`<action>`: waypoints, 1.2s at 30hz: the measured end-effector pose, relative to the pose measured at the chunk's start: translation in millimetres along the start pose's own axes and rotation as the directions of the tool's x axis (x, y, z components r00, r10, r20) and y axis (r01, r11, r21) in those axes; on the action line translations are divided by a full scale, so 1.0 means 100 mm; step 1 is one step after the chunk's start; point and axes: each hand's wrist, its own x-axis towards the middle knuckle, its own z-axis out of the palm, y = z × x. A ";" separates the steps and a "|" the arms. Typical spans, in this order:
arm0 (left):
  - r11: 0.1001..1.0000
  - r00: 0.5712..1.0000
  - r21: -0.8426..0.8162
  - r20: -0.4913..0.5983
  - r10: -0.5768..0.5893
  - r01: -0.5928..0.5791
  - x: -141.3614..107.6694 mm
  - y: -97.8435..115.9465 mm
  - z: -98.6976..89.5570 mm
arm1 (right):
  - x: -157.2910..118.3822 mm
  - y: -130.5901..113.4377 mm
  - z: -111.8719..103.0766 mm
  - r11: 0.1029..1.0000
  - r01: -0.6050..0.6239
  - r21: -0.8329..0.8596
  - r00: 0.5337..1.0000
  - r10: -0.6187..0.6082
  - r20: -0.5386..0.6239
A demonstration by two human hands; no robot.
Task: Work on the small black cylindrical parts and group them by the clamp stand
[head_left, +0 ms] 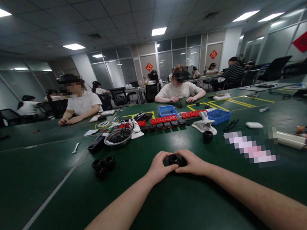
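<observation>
Pinched black part [174,160] betw. fingers & thumbs of L hand [160,168] & R hand [193,162], nearer than white stand [205,124] & to its left, prob. for steadiness; had black cup [208,136] beside stand, maybe for reach.

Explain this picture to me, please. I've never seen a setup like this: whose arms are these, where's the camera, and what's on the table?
There is no robot here. The single picture comes from a camera worn on a person's head, looking forward and down at their bare arms. The left hand and right hand cup a small black round part between their fingers. On the green table lie three similar black pieces to the left, a wrench, a metal dish, red strips and two blue trays. Other people sit beyond.
</observation>
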 end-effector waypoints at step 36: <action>0.984 0.985 0.130 -0.141 -0.102 0.121 -0.02 0.05 0.14 | 0.01 -0.09 0.17 0.965 -0.169 -0.201 0.978 0.140 -0.153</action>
